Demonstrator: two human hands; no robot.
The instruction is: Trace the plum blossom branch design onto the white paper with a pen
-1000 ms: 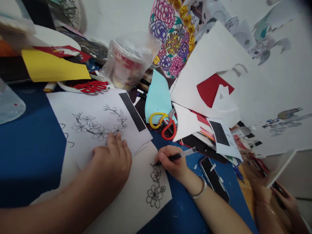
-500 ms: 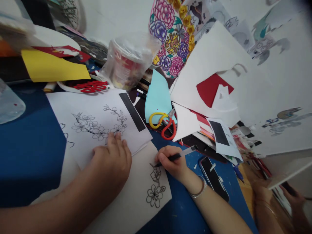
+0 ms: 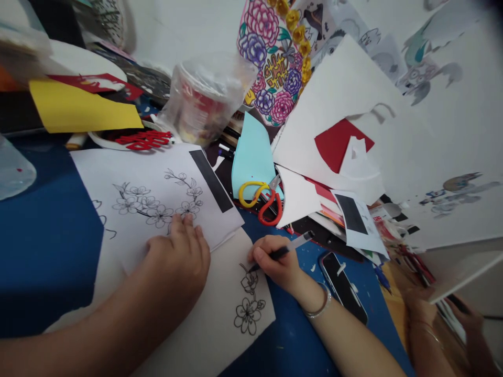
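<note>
My right hand [image 3: 277, 262] grips a black gel pen [image 3: 293, 245] with a clear barrel, its tip touching the lower sheet of paper [image 3: 196, 330] beside an inked blossom [image 3: 248, 315] and a smaller flower on a stem. A silver bracelet circles the right wrist. Flat on the upper white sheet [image 3: 98, 170] lies my left hand [image 3: 181, 256], fingers stretched out over the lower end of a printed blossom branch [image 3: 159, 214]. That upper sheet overlaps the lower one, and a black bar is printed at its right edge.
Scissors [image 3: 269, 209] with yellow and red handles lie beyond the right hand, near folded light-blue paper [image 3: 251, 157]. A phone [image 3: 343, 288] sits right of the wrist. Behind stand a plastic-wrapped tub [image 3: 202, 104] and yellow paper [image 3: 82, 110]. Another person's arms [image 3: 426, 330] show at lower right.
The whole view has shifted very slightly left. The pen tip remains at the small flower, and both hands keep nearly the same places.
</note>
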